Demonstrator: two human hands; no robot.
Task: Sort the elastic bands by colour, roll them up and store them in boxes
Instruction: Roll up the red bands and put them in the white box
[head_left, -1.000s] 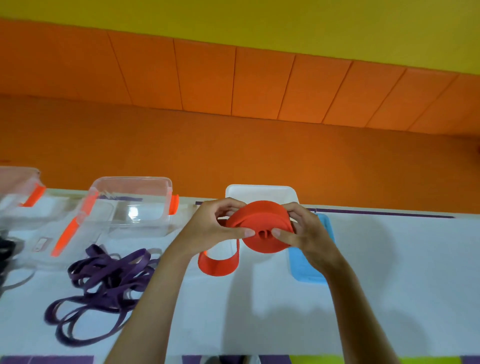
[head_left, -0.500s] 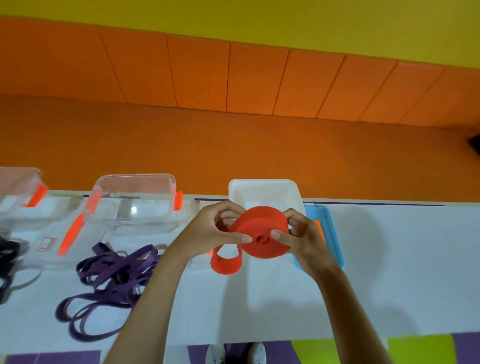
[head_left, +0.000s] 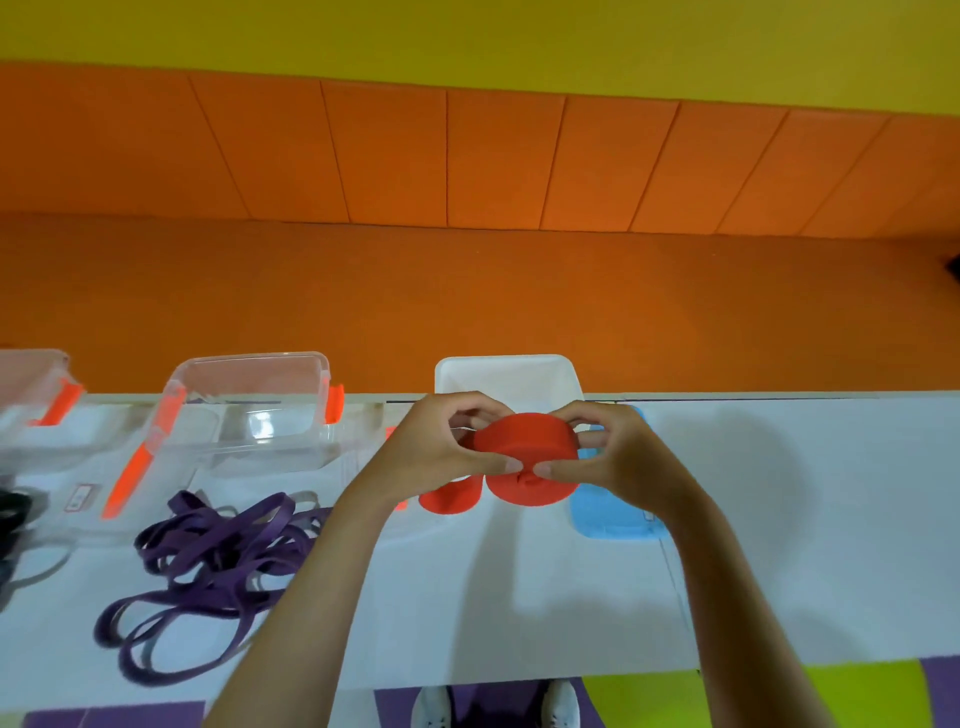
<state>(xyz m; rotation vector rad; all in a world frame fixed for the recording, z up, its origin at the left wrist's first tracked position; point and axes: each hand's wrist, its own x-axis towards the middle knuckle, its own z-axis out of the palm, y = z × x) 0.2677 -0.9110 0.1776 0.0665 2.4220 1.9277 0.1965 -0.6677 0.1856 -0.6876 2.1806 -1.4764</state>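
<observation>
Both hands are gripping a red band roll (head_left: 524, 447) in the air above the white table (head_left: 779, 519), near its far edge. The left hand (head_left: 441, 452) is curling its fingers round the roll's left and far side, with the thumb pressing on the near face. The right hand (head_left: 623, 457) is mirroring it from the right, so the two thumb tips are almost meeting at the puckered centre of the roll. A short loose tail (head_left: 449, 499) of the same red band is hanging down under the left hand in a small loop. Straight behind the roll, an open white box (head_left: 506, 374) is sitting at the table's far edge, and the roll and fingers are hiding its near rim. A blue lid (head_left: 613, 514) is lying flat just to the right of it, partly covered by the right hand and wrist. To the left, a clear box (head_left: 249, 410) with orange clips is standing open, and a clear lid (head_left: 140, 467) with an orange clip is lying in front of it. A tangled heap of purple bands (head_left: 208, 561) is lying loose on the table nearer the person, touching the left forearm's outline. Black bands (head_left: 13, 514) are showing at the left edge, cut off by the frame. Another clear box (head_left: 31, 374) is standing at the far left. An orange wall (head_left: 467, 286) is rising behind the table.
</observation>
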